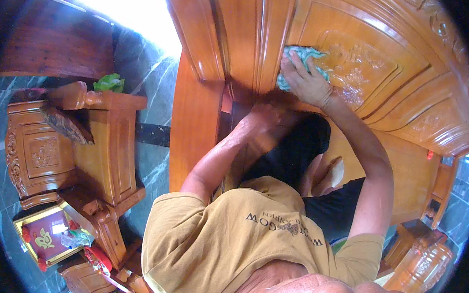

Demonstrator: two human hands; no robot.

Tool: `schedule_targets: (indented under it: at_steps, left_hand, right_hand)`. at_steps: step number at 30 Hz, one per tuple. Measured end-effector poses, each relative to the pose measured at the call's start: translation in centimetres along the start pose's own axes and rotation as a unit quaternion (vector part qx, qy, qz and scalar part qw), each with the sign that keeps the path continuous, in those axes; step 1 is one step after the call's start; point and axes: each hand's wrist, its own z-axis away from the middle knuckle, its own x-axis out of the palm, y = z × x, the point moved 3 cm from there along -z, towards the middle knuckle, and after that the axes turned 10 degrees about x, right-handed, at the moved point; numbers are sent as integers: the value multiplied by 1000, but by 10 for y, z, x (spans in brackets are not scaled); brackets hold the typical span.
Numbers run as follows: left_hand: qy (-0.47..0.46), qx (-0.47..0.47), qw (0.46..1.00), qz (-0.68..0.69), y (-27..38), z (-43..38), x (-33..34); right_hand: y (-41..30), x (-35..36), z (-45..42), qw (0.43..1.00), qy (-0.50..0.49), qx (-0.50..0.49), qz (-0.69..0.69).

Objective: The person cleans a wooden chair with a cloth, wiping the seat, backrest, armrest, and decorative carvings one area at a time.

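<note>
Under my right hand (307, 79) a teal-and-white cloth (303, 53) lies pressed on the carved wooden backrest panel (332, 39), near the panel's raised frame. Its fingers are spread over the cloth. My left hand (268, 114) is lower down, in shadow beside the dark clothing on my legs, near the corner where the backrest meets the side of the wooden seat. It looks slightly blurred, and whether it holds anything cannot be told. Carved relief (351, 75) shows just right of the cloth.
A broad wooden armrest (195, 136) stands at my left. Beyond it, on the tiled floor (152, 159), are another carved wooden chair (43, 152) and a framed picture (43, 238) with a plastic bag on it. More carved furniture (423, 272) stands at the lower right.
</note>
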Motion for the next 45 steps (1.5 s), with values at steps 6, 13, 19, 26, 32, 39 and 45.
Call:
schedule_targets:
  at_steps: [6,13,19,26,32,39,45]
  left_hand:
    - [11,39,998,-45,-26,-3,60]
    - [-61,26,998,-19,16,-1,9]
    - [-81,4,996,-24,22,-5,-1]
    - [33,20,994,-102,18,-4,11]
    - [-108,-70,991,42,17,-4,-4]
    - [30,36,998,-41,15,1,1]
    - [-14,22,1000,-13,7,2,12]
  right_hand:
    - [-20,23,27,978,-45,-57,-197]
    - [-57,33,62,969,-7,-222,-109]
    - [-28,41,34,944,-43,-194,-266]
    - [56,-30,-22,997,38,-57,-41]
    - [97,-47,-53,984,145,69,-76]
    - [93,-58,-61,974,156,131,-103]
    - [65,-44,-41,995,95,40,-7]
